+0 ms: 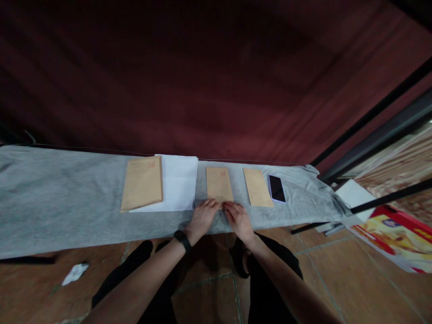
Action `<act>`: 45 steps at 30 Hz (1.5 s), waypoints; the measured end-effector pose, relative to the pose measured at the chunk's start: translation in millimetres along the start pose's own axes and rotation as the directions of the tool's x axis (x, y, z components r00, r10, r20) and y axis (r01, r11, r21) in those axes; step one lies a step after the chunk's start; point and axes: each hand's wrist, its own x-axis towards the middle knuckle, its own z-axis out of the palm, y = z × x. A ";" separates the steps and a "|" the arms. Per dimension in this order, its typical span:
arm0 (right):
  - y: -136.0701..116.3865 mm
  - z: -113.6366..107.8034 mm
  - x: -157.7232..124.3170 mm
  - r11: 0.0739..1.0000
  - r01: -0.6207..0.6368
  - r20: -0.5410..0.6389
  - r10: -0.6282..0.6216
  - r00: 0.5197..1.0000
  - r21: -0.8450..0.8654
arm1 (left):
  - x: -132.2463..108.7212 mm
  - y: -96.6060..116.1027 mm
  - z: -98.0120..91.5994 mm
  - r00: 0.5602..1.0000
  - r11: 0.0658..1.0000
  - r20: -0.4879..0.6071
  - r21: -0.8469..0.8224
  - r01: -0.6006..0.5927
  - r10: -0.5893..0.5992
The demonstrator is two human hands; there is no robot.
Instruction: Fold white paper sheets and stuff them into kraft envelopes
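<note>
A brown paper envelope (218, 183) with a small red mark lies straight in front of me on the grey cloth. My left hand (204, 215) has its curled fingers on the left of the envelope's near end. On the right of that same end, my right hand (238, 218) grips with bent fingers. The two sets of fingertips nearly meet and hide the near edge. To the right lies a second brown envelope (258, 187). On the left, a stack of brown envelopes (142, 183) partly covers white paper sheets (178, 182).
A phone (277, 188) lies right of the second envelope. The grey cloth (84, 193) covers a long narrow table against a dark red backdrop (202, 90). Black metal bars (378, 137) and a red-and-yellow box (398, 236) stand at the right. Crumpled white paper (75, 274) lies on the tiled floor.
</note>
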 end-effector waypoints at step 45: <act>-22.6 -1.4 42.3 0.423 -0.437 0.082 0.636 0.767 0.794 | 15.0 -2.2 -1.3 0.920 0.369 -0.010 -0.918 0.148 -0.392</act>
